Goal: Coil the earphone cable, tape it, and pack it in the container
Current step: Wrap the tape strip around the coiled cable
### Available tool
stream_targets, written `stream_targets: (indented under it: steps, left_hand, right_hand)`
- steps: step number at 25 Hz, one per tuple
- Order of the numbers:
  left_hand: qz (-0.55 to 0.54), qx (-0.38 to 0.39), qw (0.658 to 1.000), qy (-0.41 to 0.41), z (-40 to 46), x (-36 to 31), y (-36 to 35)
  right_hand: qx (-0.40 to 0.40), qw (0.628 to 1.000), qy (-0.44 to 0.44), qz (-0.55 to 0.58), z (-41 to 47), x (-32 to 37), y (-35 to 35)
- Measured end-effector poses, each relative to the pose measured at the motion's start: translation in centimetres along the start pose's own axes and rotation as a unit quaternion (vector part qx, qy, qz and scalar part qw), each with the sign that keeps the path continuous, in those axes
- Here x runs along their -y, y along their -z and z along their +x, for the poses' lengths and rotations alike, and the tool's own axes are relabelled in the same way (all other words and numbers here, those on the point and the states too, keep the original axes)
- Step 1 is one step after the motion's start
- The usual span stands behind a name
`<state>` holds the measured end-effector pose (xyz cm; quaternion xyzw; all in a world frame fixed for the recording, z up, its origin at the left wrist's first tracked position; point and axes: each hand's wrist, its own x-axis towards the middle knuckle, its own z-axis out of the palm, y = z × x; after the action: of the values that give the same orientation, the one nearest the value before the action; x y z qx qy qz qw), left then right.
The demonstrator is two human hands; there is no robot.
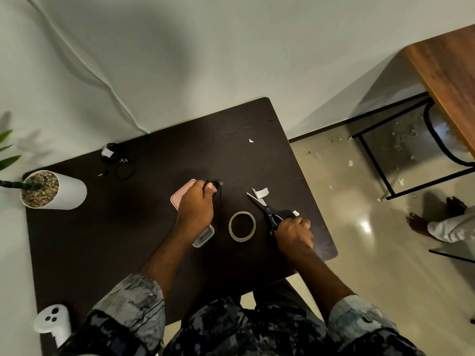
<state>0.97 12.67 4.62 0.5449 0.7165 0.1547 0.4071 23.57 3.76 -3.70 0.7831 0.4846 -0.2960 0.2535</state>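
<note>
My left hand [195,206] pinches a coiled black earphone cable [218,189] against the dark table [128,227]. Under that hand lie a pink lid [180,196] and a small clear container [204,236], both partly hidden by my hand and wrist. My right hand [294,233] grips the black handles of a pair of scissors [263,205], whose open blades point up-left. A cut strip of white tape [262,192] lies at the blade tips. A roll of clear tape [242,226] lies flat between my hands.
A second bundle of black earphones [117,160] lies at the table's far left. A white plant pot [52,190] stands at the left edge, a white controller [52,321] at the near-left corner. Paper scraps [251,140] dot the table and floor. Another person's foot [417,222] is at right.
</note>
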Motion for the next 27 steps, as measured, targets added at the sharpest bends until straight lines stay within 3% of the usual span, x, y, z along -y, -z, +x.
stream_targets:
  steps: [8,14,27]
  left_hand:
    - [-0.108,-0.032,0.992,0.050,1.0,0.4,-0.5]
    - [-0.108,-0.021,0.993,0.048,1.2,0.8,-1.1]
    - [-0.070,0.014,0.996,0.044,1.6,0.9,-1.3]
  right_hand:
    - [0.010,1.000,-0.022,-0.011,0.8,0.1,1.7]
    - [0.020,0.997,-0.015,0.074,1.5,-0.1,3.2]
    - [-0.017,0.999,0.027,-0.001,2.7,-0.1,4.1]
